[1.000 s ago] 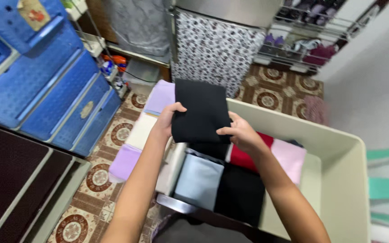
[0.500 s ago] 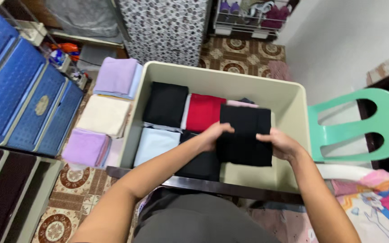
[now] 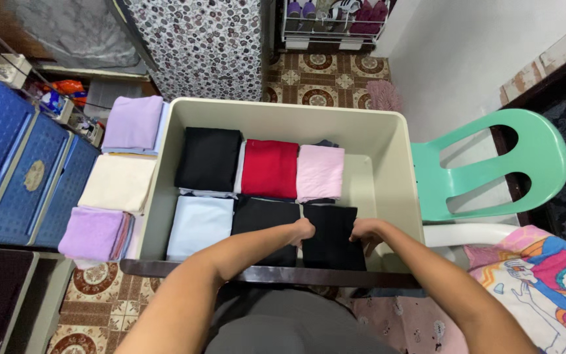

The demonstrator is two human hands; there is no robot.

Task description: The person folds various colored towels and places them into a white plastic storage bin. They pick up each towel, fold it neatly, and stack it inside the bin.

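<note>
Patterned floor tiles [image 3: 325, 72] surround a beige bin [image 3: 388, 167] of folded clothes. Both hands, left hand [image 3: 302, 231] and right hand [image 3: 366, 231], pinch the side edges of a folded black cloth [image 3: 332, 239] lying flat in the near right corner, long side running front to back. Bare bin floor stays free just right of it, beside the pink cloth [image 3: 320, 172].

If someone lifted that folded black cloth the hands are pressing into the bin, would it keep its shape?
Probably not: the folded black cloth looks soft and would likely droop or unfold if lifted by one edge. It seems light, since both hands, left hand and right hand, handle it easily.
</note>
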